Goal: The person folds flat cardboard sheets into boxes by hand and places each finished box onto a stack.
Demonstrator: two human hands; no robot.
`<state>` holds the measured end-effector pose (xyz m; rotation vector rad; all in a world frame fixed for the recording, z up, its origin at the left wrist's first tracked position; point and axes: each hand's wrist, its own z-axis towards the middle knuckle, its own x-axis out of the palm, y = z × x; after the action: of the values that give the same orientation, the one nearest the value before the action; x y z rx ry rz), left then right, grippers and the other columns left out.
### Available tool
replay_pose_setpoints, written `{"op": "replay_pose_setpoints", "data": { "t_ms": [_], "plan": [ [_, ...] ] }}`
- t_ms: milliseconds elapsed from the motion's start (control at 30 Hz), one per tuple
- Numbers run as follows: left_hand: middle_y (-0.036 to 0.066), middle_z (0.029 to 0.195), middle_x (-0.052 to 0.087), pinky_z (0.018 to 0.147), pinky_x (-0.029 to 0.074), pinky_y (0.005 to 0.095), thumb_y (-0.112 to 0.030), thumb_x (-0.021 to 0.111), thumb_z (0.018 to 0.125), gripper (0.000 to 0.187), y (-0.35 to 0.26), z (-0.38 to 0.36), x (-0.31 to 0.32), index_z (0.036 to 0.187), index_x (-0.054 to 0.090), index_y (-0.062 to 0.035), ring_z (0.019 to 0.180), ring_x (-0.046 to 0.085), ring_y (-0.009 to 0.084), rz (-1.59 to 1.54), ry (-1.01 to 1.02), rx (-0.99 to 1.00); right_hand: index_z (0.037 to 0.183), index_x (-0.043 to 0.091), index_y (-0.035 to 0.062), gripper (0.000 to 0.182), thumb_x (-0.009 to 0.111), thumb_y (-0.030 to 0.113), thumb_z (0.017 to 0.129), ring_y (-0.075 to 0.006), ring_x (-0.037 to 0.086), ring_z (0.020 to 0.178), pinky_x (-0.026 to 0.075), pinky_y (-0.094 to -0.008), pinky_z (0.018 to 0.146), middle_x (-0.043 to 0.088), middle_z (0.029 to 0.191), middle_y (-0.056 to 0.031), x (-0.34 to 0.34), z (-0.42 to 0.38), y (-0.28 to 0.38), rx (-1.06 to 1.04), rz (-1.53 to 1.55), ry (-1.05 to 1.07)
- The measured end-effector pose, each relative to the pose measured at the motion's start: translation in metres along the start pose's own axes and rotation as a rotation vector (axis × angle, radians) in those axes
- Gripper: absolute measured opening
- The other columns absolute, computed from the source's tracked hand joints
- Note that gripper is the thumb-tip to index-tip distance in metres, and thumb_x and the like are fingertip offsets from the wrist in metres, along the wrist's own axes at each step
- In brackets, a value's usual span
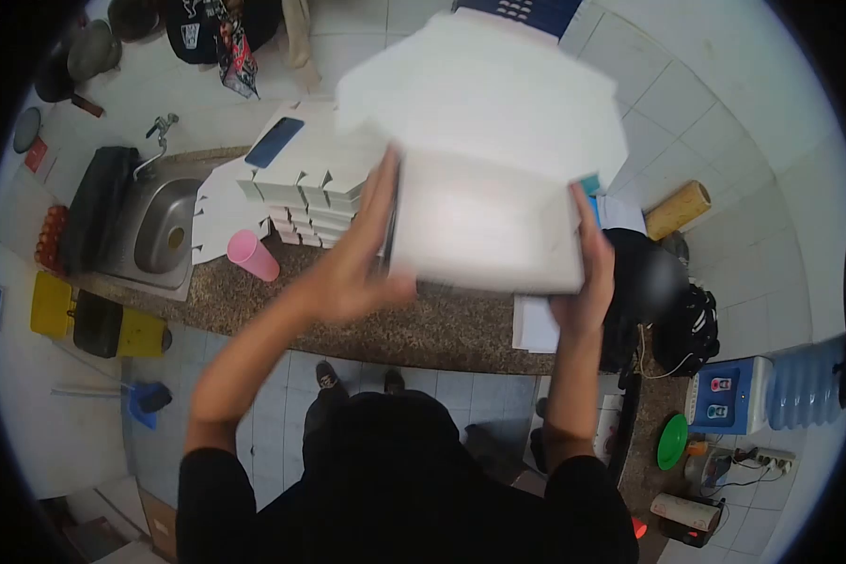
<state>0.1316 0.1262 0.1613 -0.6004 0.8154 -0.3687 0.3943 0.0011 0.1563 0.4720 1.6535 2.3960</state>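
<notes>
Above the granite counter (423,324), left hand (357,268) and right hand (587,282) grip a white box (484,221) (blurred); folded boxes (310,193) stacked behind.

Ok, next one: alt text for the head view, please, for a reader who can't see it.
Seen from above, a person's left hand and right hand hold a blurred white box by its sides above a granite counter. Behind it sit a stack of folded white boxes with a blue phone on top, a pink cup and a steel sink.
</notes>
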Motion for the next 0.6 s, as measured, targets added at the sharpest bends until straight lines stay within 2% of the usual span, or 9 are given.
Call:
{"op": "replay_pose_setpoints", "data": {
  "t_ms": [33, 67, 100, 133, 233, 267, 433, 533, 600],
  "plan": [
    [0.020, 0.169, 0.007, 0.126, 0.005, 0.0481, -0.080, 0.035, 0.093, 0.112, -0.003, 0.035, -0.001, 0.160, -0.001, 0.0024, 0.156, 0.006, 0.0352, -0.166, -0.117, -0.257, 0.155, 0.033, -0.0032, 0.067, 0.040, 0.042, 0.106, -0.0256, 0.045, 0.141, 0.036, -0.0396, 0.116, 0.043, 0.154, -0.0188, -0.002, 0.026, 0.011, -0.061, 0.097, -0.027],
    [0.019, 0.169, 0.008, 0.126, 0.008, 0.0474, -0.077, 0.027, 0.097, 0.104, 0.018, 0.073, -0.005, 0.160, 0.000, 0.0015, 0.156, 0.007, 0.0348, -0.573, -0.106, -0.338, 0.155, 0.033, -0.0029, 0.066, 0.043, 0.041, 0.106, -0.0258, 0.047, 0.139, 0.039, -0.0384, 0.114, 0.043, 0.155, -0.0177, -0.005, 0.049, 0.029, -0.019, 0.095, -0.052],
    [0.020, 0.167, 0.017, 0.126, 0.013, 0.0477, -0.070, 0.023, 0.102, 0.094, 0.014, 0.103, -0.013, 0.161, 0.008, 0.0007, 0.155, 0.012, 0.0330, -0.564, -0.071, -0.450, 0.156, 0.032, -0.0027, 0.066, 0.047, 0.039, 0.107, -0.0261, 0.048, 0.138, 0.041, -0.0372, 0.112, 0.043, 0.155, -0.0166, -0.009, 0.071, 0.044, 0.021, 0.095, -0.073],
    [0.023, 0.160, 0.031, 0.124, 0.022, 0.0489, -0.057, 0.025, 0.108, 0.079, 0.018, 0.121, -0.018, 0.158, 0.021, 0.0038, 0.151, 0.027, 0.0329, -0.487, -0.044, -0.506, 0.156, 0.032, -0.0027, 0.066, 0.047, 0.039, 0.107, -0.0261, 0.048, 0.138, 0.041, -0.0372, 0.112, 0.043, 0.155, -0.0166, -0.014, 0.090, 0.049, 0.006, 0.094, -0.067],
    [0.022, 0.154, 0.040, 0.120, 0.030, 0.0489, -0.048, 0.030, 0.110, 0.069, 0.070, 0.152, -0.018, 0.154, 0.030, 0.0046, 0.144, 0.039, 0.0303, -0.660, -0.017, -0.547, 0.152, 0.038, -0.0040, 0.061, 0.052, 0.034, 0.106, -0.0251, 0.054, 0.132, 0.043, -0.0374, 0.110, 0.048, 0.150, -0.0168, -0.037, 0.138, 0.038, 0.061, -0.080, 0.008],
    [0.020, 0.152, 0.044, 0.117, 0.035, 0.0486, -0.037, 0.030, 0.112, 0.058, 0.060, 0.154, -0.018, 0.152, 0.034, 0.0055, 0.139, 0.045, 0.0284, -0.708, -0.045, -0.593, 0.149, 0.040, -0.0049, 0.059, 0.053, 0.033, 0.106, -0.0245, 0.055, 0.130, 0.044, -0.0380, 0.109, 0.050, 0.148, -0.0170, -0.047, 0.150, 0.021, 0.129, -0.098, 0.025],
    [0.022, 0.153, 0.042, 0.117, 0.037, 0.0484, -0.027, 0.027, 0.112, 0.053, 0.084, 0.150, -0.012, 0.152, 0.033, 0.0068, 0.140, 0.044, 0.0300, -0.598, -0.099, -0.721, 0.143, 0.044, -0.0060, 0.062, 0.053, 0.041, 0.105, -0.0267, 0.056, 0.125, 0.044, -0.0379, 0.106, 0.053, 0.141, -0.0203, -0.054, 0.155, -0.027, 0.245, -0.217, 0.070],
    [0.024, 0.152, 0.042, 0.116, 0.040, 0.0499, -0.022, 0.029, 0.111, 0.050, 0.091, 0.143, -0.021, 0.152, 0.032, 0.0073, 0.140, 0.045, 0.0328, -0.542, -0.028, -0.745, 0.145, 0.038, -0.0104, 0.069, 0.056, 0.043, 0.104, -0.0296, 0.055, 0.128, 0.044, -0.0531, 0.108, 0.050, 0.143, -0.0242, -0.056, 0.156, -0.023, 0.304, -0.161, 0.209],
    [0.025, 0.152, 0.042, 0.115, 0.040, 0.0504, -0.022, 0.029, 0.111, 0.050, 0.092, 0.141, -0.023, 0.151, 0.033, 0.0076, 0.139, 0.045, 0.0335, -0.556, -0.016, -0.744, 0.143, 0.039, -0.0113, 0.066, 0.056, 0.039, 0.105, -0.0271, 0.055, 0.128, 0.046, -0.0478, 0.107, 0.053, 0.139, -0.0229, -0.059, 0.161, -0.013, 0.357, -0.156, 0.268]
  ]
}}
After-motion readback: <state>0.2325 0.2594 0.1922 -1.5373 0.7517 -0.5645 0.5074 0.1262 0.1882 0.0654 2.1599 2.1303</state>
